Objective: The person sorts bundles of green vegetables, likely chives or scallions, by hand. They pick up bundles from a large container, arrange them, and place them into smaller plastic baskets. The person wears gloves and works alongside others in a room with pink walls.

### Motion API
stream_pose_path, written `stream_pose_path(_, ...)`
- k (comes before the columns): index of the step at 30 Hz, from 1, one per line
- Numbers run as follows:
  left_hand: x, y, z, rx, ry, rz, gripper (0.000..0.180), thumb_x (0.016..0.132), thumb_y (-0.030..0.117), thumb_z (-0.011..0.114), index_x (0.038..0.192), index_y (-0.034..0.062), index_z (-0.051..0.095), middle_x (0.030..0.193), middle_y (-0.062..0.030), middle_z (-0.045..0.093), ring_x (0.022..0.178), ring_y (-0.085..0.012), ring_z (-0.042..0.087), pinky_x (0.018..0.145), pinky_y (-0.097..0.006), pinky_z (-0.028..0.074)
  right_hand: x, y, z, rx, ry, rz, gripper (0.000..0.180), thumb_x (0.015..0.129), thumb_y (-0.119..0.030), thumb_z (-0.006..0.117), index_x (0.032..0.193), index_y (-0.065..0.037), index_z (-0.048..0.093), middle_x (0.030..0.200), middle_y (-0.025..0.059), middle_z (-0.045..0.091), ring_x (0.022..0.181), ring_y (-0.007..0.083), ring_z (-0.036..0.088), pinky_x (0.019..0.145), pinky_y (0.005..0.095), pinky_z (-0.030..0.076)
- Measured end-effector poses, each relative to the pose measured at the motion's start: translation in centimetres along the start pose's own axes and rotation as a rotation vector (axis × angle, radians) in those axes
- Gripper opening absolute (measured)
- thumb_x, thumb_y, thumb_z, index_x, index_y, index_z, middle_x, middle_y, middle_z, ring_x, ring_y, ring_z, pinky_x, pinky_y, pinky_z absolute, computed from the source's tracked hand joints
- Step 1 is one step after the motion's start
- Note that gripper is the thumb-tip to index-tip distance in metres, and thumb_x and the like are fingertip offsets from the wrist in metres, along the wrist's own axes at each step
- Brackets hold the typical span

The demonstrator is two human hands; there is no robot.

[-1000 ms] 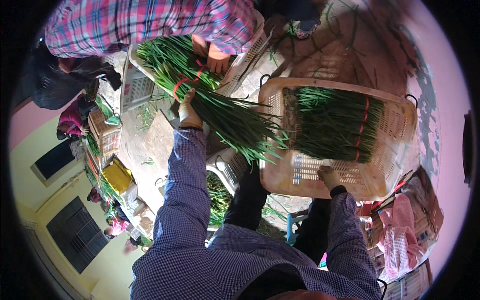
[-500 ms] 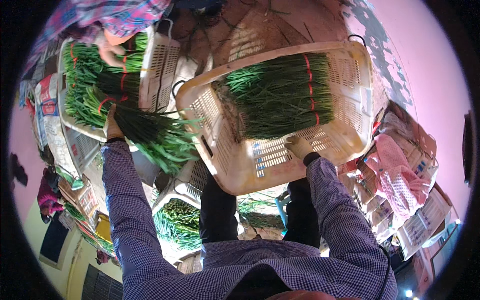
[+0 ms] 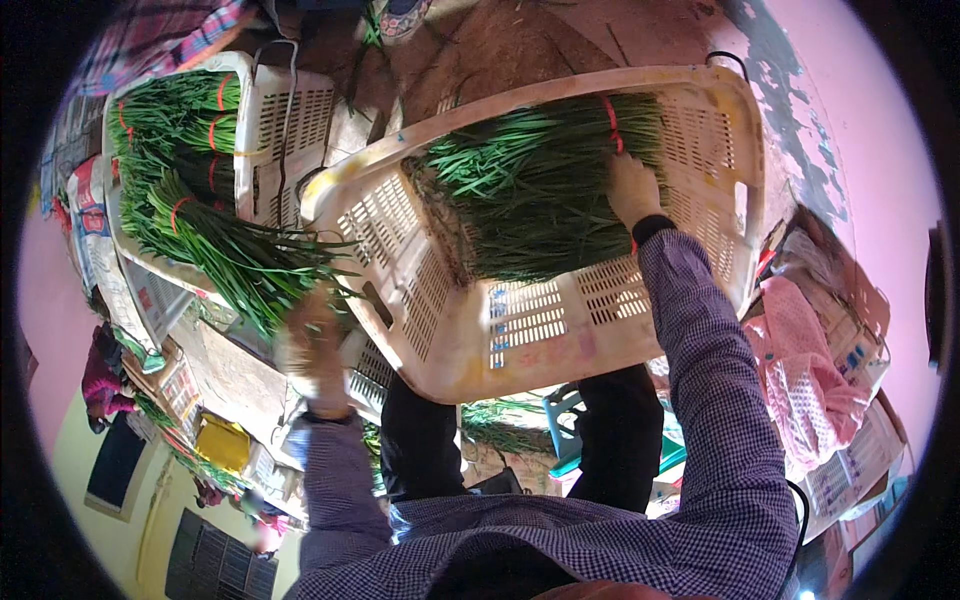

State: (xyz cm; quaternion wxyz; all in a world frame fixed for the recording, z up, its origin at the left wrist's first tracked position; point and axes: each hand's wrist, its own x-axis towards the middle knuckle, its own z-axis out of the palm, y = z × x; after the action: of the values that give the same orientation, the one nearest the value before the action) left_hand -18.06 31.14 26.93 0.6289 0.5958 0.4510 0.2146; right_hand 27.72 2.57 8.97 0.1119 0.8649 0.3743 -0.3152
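A large cream plastic crate (image 3: 430,385) stands tilted before my legs, holding bunches of garlic chives (image 3: 530,190) with red ties. My right hand (image 3: 635,190) is inside it, fingers curled at the red tie of a bunch near the right end; the fingertips are partly hidden among the leaves. My left hand (image 3: 315,345) is a motion blur outside the crate's left wall, just below the drooping leaves of another chive bunch (image 3: 235,250). That bunch lies across the edge of a second crate (image 3: 245,150) at the left, which is filled with tied chives.
A person's plaid sleeve (image 3: 160,45) shows at the upper left. Pink dotted cloth (image 3: 800,360) and cardboard lie to the right by the pink wall (image 3: 850,120). A teal stool (image 3: 565,430) is between my legs. Farther left is a yellow container (image 3: 222,442).
My left hand has let go of the chive bunch and drawn back toward me. My right hand has moved from the crate's near wall onto the chives. The other person's hand has left the view.
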Motion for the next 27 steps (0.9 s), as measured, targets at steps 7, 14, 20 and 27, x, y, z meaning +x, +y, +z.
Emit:
stream_pose_path(7,-10.8,-1.7,20.1,0.142,-0.320,-0.440,0.018,0.094,-0.002,0.064,0.112,0.0008,0.067,0.112,-0.0105,0.066,0.103,-0.0174,0.064,0.090,-0.030,0.052,6.1,-9.2,-1.1,-0.176,0.187,-0.489,0.080,0.084,-0.021,0.073,0.154,-0.011,0.036,0.146,0.0117,0.049,0.132,0.0302,0.049,0.109,0.0464,0.042)
stream_pose_path(14,-12.7,-4.9,19.2,0.135,-0.424,-0.563,0.024,0.096,0.001,0.064,0.120,0.0013,0.066,0.110,-0.0104,0.065,0.101,-0.0177,0.064,0.089,-0.030,0.052,9.7,-12.4,5.9,-0.398,0.184,-0.392,0.072,0.096,-0.016,0.056,0.160,-0.013,0.024,0.155,0.0076,0.040,0.142,0.0270,0.040,0.117,0.0584,0.031)
stream_pose_path(20,-11.1,-7.1,15.6,0.227,-0.319,-0.499,0.023,0.099,0.005,0.062,0.122,0.0001,0.066,0.113,-0.0098,0.065,0.103,-0.0171,0.063,0.091,-0.030,0.051,10.6,-12.0,6.7,-0.476,0.181,-0.412,0.067,0.097,-0.014,0.052,0.160,-0.013,0.027,0.150,0.0072,0.044,0.136,0.0262,0.045,0.112,0.0566,0.037)
stream_pose_path(27,-3.6,-4.5,17.6,0.211,-0.391,-0.339,0.024,0.098,0.007,0.067,0.121,0.0000,0.065,0.114,-0.0113,0.066,0.107,-0.0194,0.064,0.094,-0.029,0.051,11.3,-11.8,5.5,-0.466,0.128,-0.475,0.027,0.096,-0.011,0.057,0.122,-0.008,0.062,0.113,0.0098,0.063,0.106,0.0271,0.062,0.095,0.0532,0.050)
